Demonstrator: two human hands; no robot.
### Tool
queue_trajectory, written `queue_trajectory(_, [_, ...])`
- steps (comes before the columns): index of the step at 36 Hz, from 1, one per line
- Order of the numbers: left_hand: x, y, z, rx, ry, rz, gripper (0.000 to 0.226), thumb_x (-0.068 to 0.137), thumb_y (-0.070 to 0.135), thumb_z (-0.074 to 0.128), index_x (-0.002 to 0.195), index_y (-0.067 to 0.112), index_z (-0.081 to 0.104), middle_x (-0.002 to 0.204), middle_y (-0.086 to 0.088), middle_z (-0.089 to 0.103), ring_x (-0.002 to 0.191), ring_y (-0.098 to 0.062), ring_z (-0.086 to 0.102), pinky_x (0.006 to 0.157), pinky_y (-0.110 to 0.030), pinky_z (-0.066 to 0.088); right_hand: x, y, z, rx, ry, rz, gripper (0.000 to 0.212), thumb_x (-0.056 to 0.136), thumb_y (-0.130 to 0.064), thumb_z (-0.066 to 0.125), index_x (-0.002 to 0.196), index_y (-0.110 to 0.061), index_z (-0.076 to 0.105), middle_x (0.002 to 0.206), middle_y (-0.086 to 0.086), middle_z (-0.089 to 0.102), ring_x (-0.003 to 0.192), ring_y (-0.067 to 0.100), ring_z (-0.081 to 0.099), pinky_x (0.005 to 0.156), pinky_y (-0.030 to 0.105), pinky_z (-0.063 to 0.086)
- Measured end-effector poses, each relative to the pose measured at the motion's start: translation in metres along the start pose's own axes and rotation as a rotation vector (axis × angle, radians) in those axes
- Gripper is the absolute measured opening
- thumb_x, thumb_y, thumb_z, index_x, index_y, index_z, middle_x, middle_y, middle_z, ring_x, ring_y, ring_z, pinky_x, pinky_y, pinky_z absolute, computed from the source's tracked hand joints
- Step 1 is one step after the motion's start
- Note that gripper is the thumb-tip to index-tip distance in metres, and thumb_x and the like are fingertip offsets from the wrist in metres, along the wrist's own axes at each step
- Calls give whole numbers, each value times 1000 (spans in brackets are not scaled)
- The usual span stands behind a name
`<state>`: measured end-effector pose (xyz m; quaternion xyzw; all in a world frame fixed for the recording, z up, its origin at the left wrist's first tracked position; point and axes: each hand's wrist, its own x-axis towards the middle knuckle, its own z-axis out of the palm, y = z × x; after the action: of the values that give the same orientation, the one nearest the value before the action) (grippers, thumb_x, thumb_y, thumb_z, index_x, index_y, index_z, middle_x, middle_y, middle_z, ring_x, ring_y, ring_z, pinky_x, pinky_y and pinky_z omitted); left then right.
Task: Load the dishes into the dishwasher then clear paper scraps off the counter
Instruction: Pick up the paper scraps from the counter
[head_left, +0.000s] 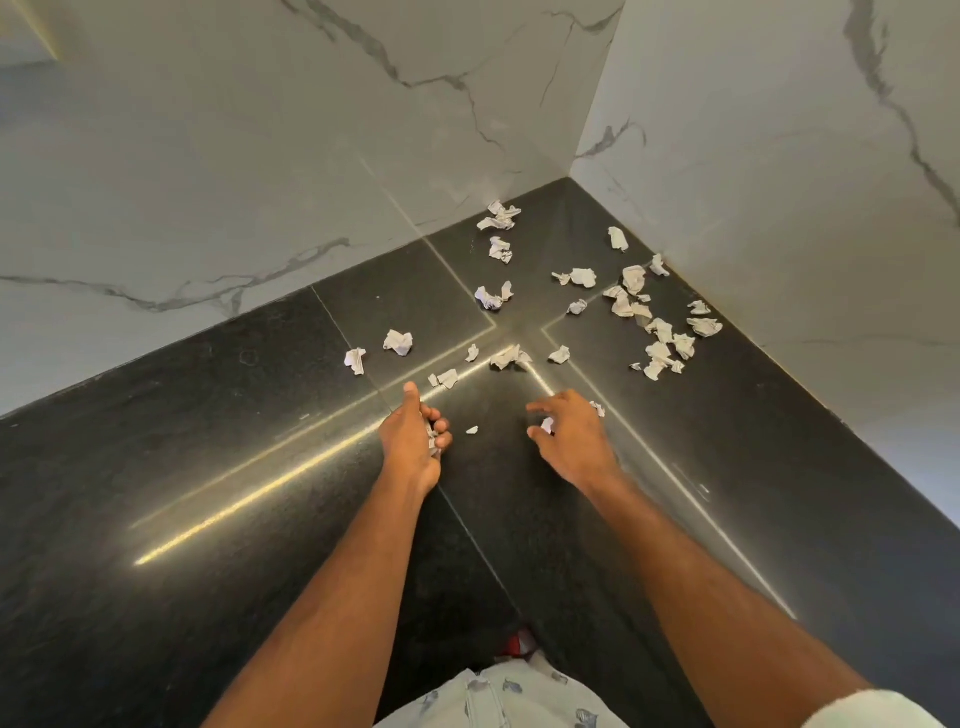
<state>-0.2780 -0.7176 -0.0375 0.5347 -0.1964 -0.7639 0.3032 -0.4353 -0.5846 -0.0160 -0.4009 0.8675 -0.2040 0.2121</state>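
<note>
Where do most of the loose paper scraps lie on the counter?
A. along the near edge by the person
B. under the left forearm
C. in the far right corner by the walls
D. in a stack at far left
C: the paper scraps cluster toward the corner of the black counter, beyond both hands.

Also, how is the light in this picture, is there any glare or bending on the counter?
Head view: bright glare streaks cross the dark counter left of the left hand; the wide lens bends the counter edges and walls; the paper scraps stay sharp; the right hand looks slightly soft.
</note>
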Motion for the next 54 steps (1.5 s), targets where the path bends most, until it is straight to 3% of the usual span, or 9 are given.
queue_trajectory(8, [-3,-9,7,91,-49,5,41,102,40,54,72,12,49,66,-4,50,55,-14,44,39,-22,30,-3,1,12,-289,-26,-52,25,91,-3,51,97,-13,74,97,11,67,96,34,64,76,35,50])
queue_trajectory(17, [-5,-12,0,144,-114,16,45,103,45,49,78,9,58,68,-10,59,55,-17,52,42,-24,37,0,-64,26,448,-9,-159,6,81,-12,80,84,-16,76,75,-10,71,70,0,64,68,14,49])
queue_trajectory(22, [-4,-13,8,130,-150,6,48,98,52,53,100,5,65,89,-17,64,76,-25,64,63,-34,51,8,-70,40,321,-42,-288,10,85,-18,77,94,-20,80,95,-10,53,93,5,50,79,9,42])
queue_trajectory(26, [0,-7,19,152,-126,12,41,100,46,56,91,6,61,72,-10,57,53,-14,51,40,-22,37,21,-60,27,467,16,-207,13,93,-19,68,102,-16,78,105,-4,51,88,-2,55,76,10,45])
queue_trajectory(30, [6,-2,27,140,-96,-17,38,101,40,58,73,14,51,61,-2,51,46,-11,45,34,-19,28,51,-47,11,276,257,-114,26,93,-11,60,114,-20,73,109,-1,54,86,8,56,80,19,46])
queue_trajectory(34, [10,-1,30,119,-77,-38,38,102,37,57,73,13,50,61,-2,49,46,-11,45,36,-20,26,78,-37,10,-51,121,-101,35,94,-19,62,128,-23,65,121,10,53,108,29,56,95,40,49])
queue_trajectory(38, [9,4,24,88,-57,-28,39,102,39,55,73,14,50,61,-2,49,47,-11,44,36,-19,25,83,-37,14,-307,12,-120,25,96,-12,53,112,-18,71,112,10,58,107,33,58,78,40,50])
queue_trajectory(47, [22,23,-1,-96,-14,-25,42,102,46,50,78,12,55,63,-3,54,47,-12,50,35,-20,33,55,-106,32,426,122,-164,14,85,-17,72,97,-19,79,87,-9,76,76,-3,66,76,15,52])
queue_trajectory(54, [19,38,-1,-202,-137,-21,50,104,45,45,75,13,68,77,-8,69,78,-20,70,77,-34,55,52,-132,62,33,-35,-455,13,85,-24,66,94,-24,76,98,-2,63,94,20,51,80,40,50])
